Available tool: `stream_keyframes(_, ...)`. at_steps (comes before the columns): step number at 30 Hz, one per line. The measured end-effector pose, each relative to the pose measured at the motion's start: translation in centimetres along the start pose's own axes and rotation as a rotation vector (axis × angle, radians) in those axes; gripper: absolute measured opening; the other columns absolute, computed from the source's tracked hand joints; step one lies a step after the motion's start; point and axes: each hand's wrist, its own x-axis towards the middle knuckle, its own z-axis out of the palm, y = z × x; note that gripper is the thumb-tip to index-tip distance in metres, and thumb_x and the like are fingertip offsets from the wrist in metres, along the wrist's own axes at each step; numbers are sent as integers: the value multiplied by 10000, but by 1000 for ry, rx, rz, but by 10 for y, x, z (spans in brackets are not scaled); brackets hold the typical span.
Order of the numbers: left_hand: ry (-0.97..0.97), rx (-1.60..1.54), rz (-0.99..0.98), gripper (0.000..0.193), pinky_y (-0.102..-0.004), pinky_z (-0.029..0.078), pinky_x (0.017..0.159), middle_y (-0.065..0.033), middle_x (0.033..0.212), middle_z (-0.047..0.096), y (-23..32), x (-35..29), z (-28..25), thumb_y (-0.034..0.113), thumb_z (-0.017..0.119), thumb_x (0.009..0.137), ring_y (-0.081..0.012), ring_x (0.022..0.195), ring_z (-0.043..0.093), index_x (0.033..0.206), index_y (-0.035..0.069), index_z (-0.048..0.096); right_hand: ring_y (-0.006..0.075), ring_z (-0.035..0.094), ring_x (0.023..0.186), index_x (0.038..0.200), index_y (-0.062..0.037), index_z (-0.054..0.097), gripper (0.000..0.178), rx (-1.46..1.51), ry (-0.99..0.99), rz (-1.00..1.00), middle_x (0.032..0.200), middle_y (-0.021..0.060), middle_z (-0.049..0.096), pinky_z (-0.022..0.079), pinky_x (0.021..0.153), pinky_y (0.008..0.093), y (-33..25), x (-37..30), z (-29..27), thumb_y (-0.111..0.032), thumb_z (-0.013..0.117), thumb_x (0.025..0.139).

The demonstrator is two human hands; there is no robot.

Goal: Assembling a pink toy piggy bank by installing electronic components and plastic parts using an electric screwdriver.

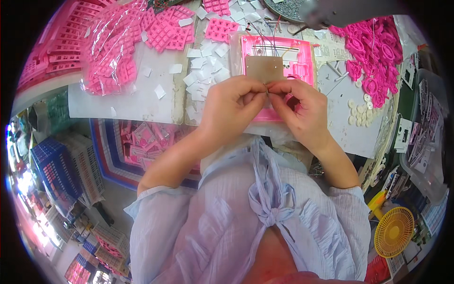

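Observation:
A pink plastic housing (302, 49) lies on the bench in front of me, with a brown circuit board (264, 67) in it and thin wires (267, 42) rising from its far side. Over the near edge of the board, my left hand (235, 102) and my right hand (302, 109) meet fingertip to fingertip. Thumb and forefinger of each are pinched together. Whatever sits between them is very small, perhaps a wire end, and I cannot make it out. Part of the housing's near side is hidden under my hands.
White paper squares (206, 66) are scattered left of the housing, near pink keypad pieces (168, 31) and a clear bag of more (111, 57). Pink plastic parts (373, 52) and white discs (362, 113) lie right. A dark machine arm (340, 12) overhangs the back. Below left stands a blue-rimmed basket (111, 156).

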Motion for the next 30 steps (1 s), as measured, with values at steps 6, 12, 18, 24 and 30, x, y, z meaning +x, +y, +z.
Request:
stream_keyframes(6,-53,164,-1,96,-227,415,559,-6,786,669,-2,4,-12,32,668,906,-48,635,529,964,-30,712,200,631,664,947,-26,669,172,-86,-20,-150,862,83,693,494,564,307,-1,-1,3,-12,748,795)
stream_keyframes(12,-384,-237,-458,207,-206,467,570,-38,804,700,9,30,-34,148,636,979,-42,678,613,1055,-37,689,245,676,805,940,-28,669,229,-321,-38,-574,986,86,715,549,646,332,5,5,2,-28,779,739)
stream_keyframes(18,-402,-179,-285,181,-203,486,609,-44,866,709,4,32,-36,72,664,946,-61,716,636,1093,-34,665,269,638,911,951,-37,689,276,-416,-50,-630,1072,72,694,549,657,323,10,7,-3,-80,795,699)
stream_keyframes(24,-233,238,122,222,-292,526,660,-70,875,684,-3,13,-20,9,697,864,-162,778,667,1079,0,644,283,558,1027,875,-43,703,177,-518,-78,-572,1120,53,647,523,808,351,6,4,0,-90,757,712)
stream_keyframes(30,-124,361,325,216,-400,533,652,-135,896,665,-21,3,-8,20,699,855,-318,770,671,1028,17,571,281,556,1043,848,-36,702,146,-555,-156,-536,1080,53,644,511,861,365,4,5,1,-110,728,725)
